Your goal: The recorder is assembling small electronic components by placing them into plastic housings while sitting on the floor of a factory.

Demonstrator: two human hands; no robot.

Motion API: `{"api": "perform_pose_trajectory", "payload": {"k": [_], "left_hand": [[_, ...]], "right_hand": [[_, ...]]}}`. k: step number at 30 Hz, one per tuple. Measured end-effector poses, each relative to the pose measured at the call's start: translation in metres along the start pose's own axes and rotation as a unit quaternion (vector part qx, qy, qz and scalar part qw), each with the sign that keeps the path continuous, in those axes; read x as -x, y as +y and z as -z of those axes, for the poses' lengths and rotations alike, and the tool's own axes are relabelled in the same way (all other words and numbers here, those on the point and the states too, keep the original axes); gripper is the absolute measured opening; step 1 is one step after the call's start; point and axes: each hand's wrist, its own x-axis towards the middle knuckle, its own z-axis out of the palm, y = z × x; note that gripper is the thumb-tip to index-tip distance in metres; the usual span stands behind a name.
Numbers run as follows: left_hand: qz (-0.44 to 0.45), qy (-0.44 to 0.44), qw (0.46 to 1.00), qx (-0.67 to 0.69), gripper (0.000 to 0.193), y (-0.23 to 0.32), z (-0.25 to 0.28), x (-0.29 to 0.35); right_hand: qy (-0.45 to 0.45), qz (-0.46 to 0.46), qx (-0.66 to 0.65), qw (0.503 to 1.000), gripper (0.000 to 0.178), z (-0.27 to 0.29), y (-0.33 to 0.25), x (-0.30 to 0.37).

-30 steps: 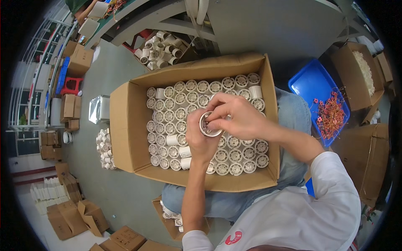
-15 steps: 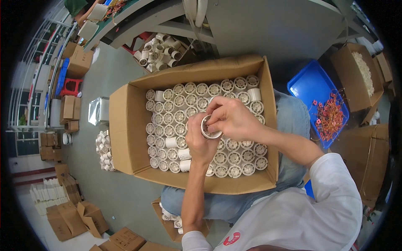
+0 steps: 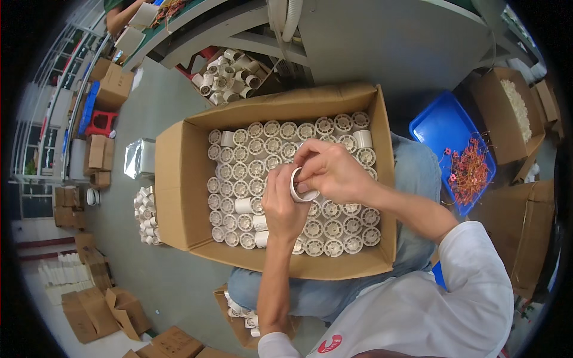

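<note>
Above the middle of an open cardboard box (image 3: 170,185), my left hand (image 3: 285,206) is closed round a white plastic cylinder (image 3: 305,195), its open end tilted up toward me. My right hand (image 3: 334,173) is closed too, thumb and fingertips pinched inside the cylinder's rim; what they pinch, if anything, is hidden. Rows of similar white cylinders (image 3: 334,228) fill the box beneath, most standing with their slotted round ends up. A few lie on their sides, such as the white cylinder (image 3: 243,205) left of my hands.
A blue tray (image 3: 439,122) at the right holds red-and-orange wired parts (image 3: 468,173). Beyond it stands a carton of small pale pieces (image 3: 514,110). Behind the box, another carton (image 3: 262,83) holds loose white cylinders, below a grey workbench (image 3: 388,48). Another person's arm (image 3: 122,18) shows far left.
My left hand still holds the cylinder, its open end turned slightly. My right fingers have shifted a little within the rim. The view has moved slightly.
</note>
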Motion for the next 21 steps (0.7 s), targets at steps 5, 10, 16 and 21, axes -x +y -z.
{"api": "perform_pose_trajectory", "payload": {"k": [5, 10, 16, 21], "left_hand": [[0.006, 0.020, 1.000, -0.009, 0.047, -0.006, 0.004, -0.001], [0.014, -0.016, 0.998, 0.055, 0.055, -0.008, 0.006, -0.012], [0.100, -0.063, 0.982, 0.149, 0.088, -0.025, 0.015, 0.000], [0.221, -0.287, 0.905, -0.223, 0.069, -0.119, 0.054, 0.066]], "right_hand": [[-0.018, 0.006, -0.010, 1.000, 0.013, -0.003, -0.001, -0.008], [-0.072, 0.044, 0.049, 0.995, 0.038, 0.015, -0.003, -0.006], [0.003, 0.098, 0.145, 0.985, 0.031, 0.013, -0.007, -0.006], [0.299, 0.192, 0.086, 0.931, 0.027, 0.094, -0.025, -0.050]]}}
